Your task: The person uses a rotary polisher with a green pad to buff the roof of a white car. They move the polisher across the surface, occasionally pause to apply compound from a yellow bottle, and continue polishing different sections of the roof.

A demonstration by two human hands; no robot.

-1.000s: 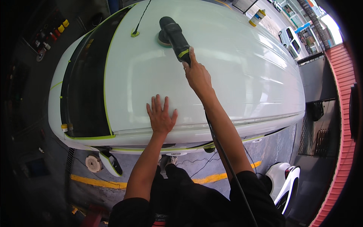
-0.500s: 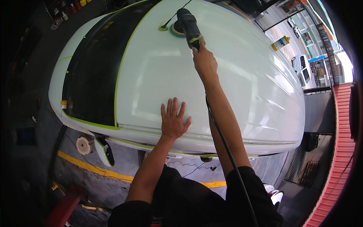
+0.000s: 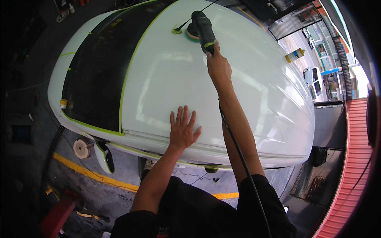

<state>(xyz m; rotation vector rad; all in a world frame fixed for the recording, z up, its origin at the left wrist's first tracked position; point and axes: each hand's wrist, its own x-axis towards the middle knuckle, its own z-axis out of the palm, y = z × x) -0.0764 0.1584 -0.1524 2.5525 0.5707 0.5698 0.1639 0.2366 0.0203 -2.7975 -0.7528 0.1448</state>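
With arm stretched out, my right hand (image 3: 219,65) grips the rear handle of a black polishing machine (image 3: 204,29). Its round pad (image 3: 192,33) rests on the white car roof (image 3: 158,79), close to the taped base of a thin antenna (image 3: 176,30). A black power cord (image 3: 238,146) trails from the machine along my right arm. Palm down and fingers spread, my left hand (image 3: 183,129) lies flat on the roof near its side edge, holding nothing.
Green masking tape (image 3: 131,75) borders the dark windshield (image 3: 99,67). A yellow-and-white bottle (image 3: 295,55) stands at the roof's far right, and a small yellow-topped container (image 3: 63,104) sits by the windshield's lower corner. Beside the side mirror (image 3: 104,158) is a round pale pad (image 3: 81,148).
My right hand and the polisher have shifted slightly right relative to the antenna base. My left hand stays flat on the roof. The whole view has tilted a little.
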